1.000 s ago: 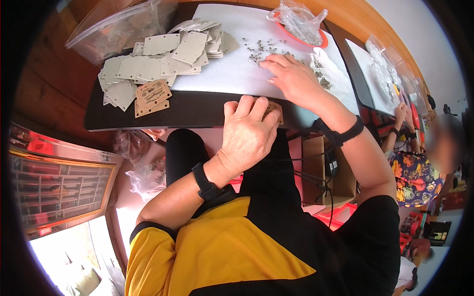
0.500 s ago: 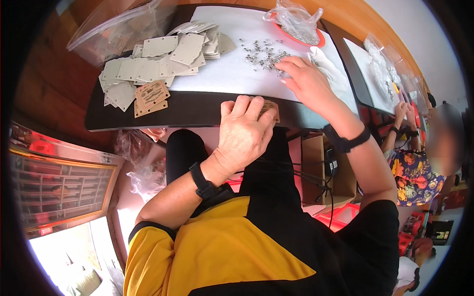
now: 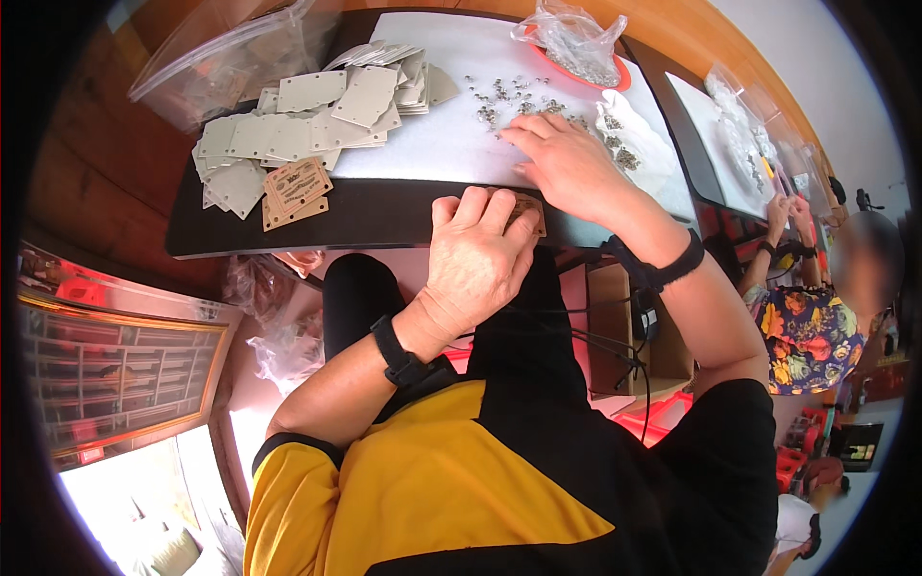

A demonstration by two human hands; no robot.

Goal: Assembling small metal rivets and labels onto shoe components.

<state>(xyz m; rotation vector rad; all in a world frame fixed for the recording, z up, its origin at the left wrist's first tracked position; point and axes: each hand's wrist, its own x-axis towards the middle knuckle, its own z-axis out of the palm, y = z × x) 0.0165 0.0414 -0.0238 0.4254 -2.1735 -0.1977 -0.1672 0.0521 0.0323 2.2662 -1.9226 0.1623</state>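
Note:
My left hand rests at the near edge of the black table, fingers curled over a small brown card that shows only at its right end. My right hand lies flat on the white sheet, fingertips among several small metal rivets. Whether it has picked one up is hidden. A heap of grey square cards lies left of the hands, with brown printed cards at its near edge.
A clear bag of metal parts sits on an orange lid at the far side. An empty plastic bag lies far left. Another person in a flowered top works at the adjoining table on the right.
My right hand has slid away from me across the white sheet into the scattered rivets. My left hand stays on the brown card at the table edge.

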